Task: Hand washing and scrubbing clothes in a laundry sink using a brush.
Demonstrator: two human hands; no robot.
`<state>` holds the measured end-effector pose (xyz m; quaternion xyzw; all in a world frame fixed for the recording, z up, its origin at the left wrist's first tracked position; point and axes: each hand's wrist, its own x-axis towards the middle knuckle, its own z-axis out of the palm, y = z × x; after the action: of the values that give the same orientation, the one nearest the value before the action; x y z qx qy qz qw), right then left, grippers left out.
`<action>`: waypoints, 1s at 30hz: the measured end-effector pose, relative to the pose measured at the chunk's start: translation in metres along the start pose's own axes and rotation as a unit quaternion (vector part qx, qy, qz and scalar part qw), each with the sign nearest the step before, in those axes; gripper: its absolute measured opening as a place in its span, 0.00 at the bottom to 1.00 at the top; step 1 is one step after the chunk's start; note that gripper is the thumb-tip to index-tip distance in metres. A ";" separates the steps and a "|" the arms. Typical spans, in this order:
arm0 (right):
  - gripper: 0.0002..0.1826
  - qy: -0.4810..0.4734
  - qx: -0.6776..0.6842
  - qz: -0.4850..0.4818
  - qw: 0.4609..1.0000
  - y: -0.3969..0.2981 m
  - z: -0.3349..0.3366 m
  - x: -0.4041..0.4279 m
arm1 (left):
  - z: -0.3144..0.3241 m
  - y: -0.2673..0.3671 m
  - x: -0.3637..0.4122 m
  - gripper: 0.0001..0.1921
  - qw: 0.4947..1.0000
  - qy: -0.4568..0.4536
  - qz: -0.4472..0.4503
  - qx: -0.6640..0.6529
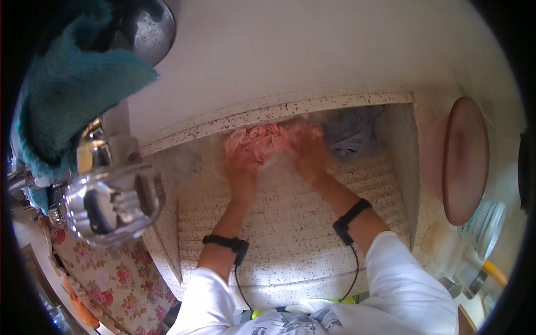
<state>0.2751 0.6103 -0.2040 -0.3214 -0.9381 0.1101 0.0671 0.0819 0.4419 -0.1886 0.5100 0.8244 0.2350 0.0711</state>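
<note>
A bunched pink wet-looking cloth (264, 144) lies at the far end of a speckled stone laundry sink (284, 234) with a ribbed washboard floor. My left hand (242, 167) grips the cloth's near left side. On its right side my right hand (309, 153) holds another part, with pink fabric showing around the fingers. Both hands are blurred, so single fingers cannot be made out. Just right of my right hand, a crumpled grey-blue cloth (354, 134) rests against the sink's far wall.
Chrome faucet (115, 205) hangs close at the left, with a teal cloth (83, 92) above it. On the right ledge stand a round reddish-brimmed lid or basin (465, 161) and a white tub with writing (481, 226). A floral curtain (121, 276) is at lower left.
</note>
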 end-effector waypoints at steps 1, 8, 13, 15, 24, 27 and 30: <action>0.41 -0.013 0.017 -0.069 0.997 0.014 0.007 -0.011 | 0.018 0.014 0.008 0.25 1.000 0.008 0.008 -0.016; 0.34 -0.050 -0.026 -0.019 0.998 0.002 0.001 0.020 | 0.013 -0.041 0.003 0.33 0.990 -0.092 0.004 0.102; 0.28 -0.141 0.158 -0.029 0.977 -0.037 0.001 -0.010 | 0.000 -0.021 -0.057 0.25 0.985 -0.172 0.011 0.023; 0.26 -0.164 0.370 0.095 0.909 -0.016 -0.029 -0.009 | -0.050 -0.014 -0.064 0.22 0.980 -0.193 -0.022 -0.042; 0.26 -0.043 0.191 -0.138 0.971 0.010 0.012 0.008 | -0.075 -0.032 -0.037 0.12 0.958 -0.190 -0.183 0.111; 0.28 -0.082 0.091 -0.030 0.992 -0.059 0.005 0.018 | -0.112 -0.060 -0.060 0.13 0.967 -0.140 -0.173 0.123; 0.29 -0.121 0.196 0.097 0.968 -0.025 0.007 0.047 | -0.123 -0.043 -0.045 0.13 0.943 -0.102 -0.318 0.001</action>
<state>0.2221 0.6188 -0.2024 -0.3754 -0.8639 0.3358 0.0038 0.0249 0.3476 -0.1055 0.2431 0.9322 0.1458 0.2252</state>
